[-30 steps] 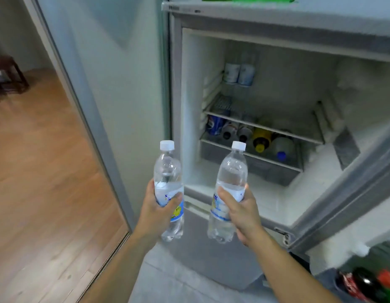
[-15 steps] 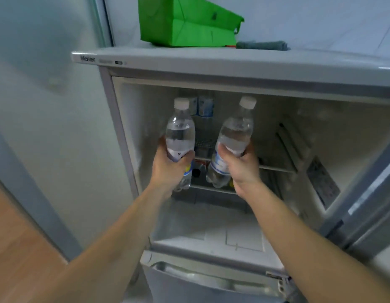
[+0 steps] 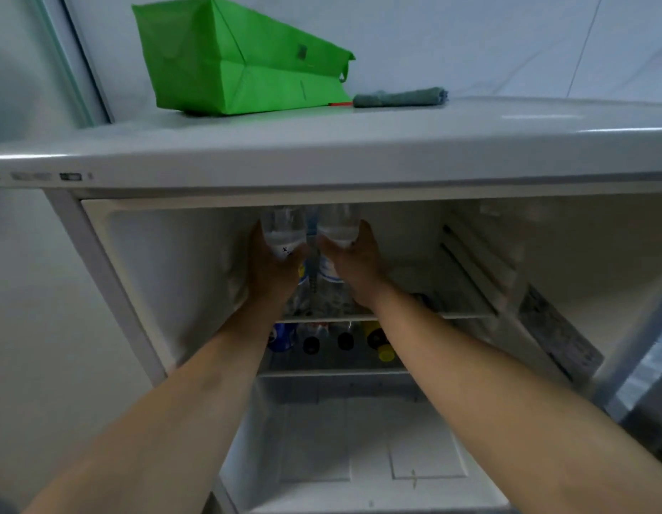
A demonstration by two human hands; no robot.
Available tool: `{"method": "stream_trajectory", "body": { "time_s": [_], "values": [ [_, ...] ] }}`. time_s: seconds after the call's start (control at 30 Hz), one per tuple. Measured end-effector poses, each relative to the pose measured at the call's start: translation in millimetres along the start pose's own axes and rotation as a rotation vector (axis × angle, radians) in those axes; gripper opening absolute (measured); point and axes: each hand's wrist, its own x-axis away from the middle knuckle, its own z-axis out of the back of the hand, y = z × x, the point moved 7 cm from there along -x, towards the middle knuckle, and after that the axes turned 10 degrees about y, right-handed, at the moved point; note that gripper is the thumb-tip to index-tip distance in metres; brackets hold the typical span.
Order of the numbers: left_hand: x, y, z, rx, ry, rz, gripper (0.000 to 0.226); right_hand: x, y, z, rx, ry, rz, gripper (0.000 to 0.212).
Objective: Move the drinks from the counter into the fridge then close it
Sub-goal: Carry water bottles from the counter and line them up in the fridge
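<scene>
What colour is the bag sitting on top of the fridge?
Bright green; the bag shows clearly in the head view, beside a folded grey-blue cloth.

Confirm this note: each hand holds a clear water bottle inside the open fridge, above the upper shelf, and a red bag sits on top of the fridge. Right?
Not quite: the bag on top of the fridge is green, not red, as the head view shows. The rest stands: the left hand and right hand each hold a clear water bottle above the upper shelf.
</scene>
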Motion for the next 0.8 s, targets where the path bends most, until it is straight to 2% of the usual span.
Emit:
{"method": "stream_trajectory", "body": {
  "time_s": [0.07,0.17,0.37,0.47,0.53,0.8],
  "values": [
    [-10,-7,-9,-0.034,-0.015,0.011,0.085,-10,1,-4,0.017,0.029,0.018,0.071],
    [-21,-16,-17,-0.082,-0.007,0.005,0.084,-24,8,-6,0.007,0.065,0.019,0.073],
    [-24,-20,-16,-0.134,-0.038,-0.057,0.089,-22,11,-5,0.124,-0.034,0.092,0.069],
    [-10,-23,-13,-0.314,-0.007,-0.120,0.095,-10,19,6,0.433,-0.042,0.084,0.084],
    [-7,-26,-14,-0.399,-0.034,-0.144,0.092,-6,26,11,0.603,-0.056,0.081,0.082],
    [-25,-34,-25,-0.315,-0.017,0.000,0.073,-15,28,-20,0.527,-0.108,-0.036,0.075]
  ]
}}
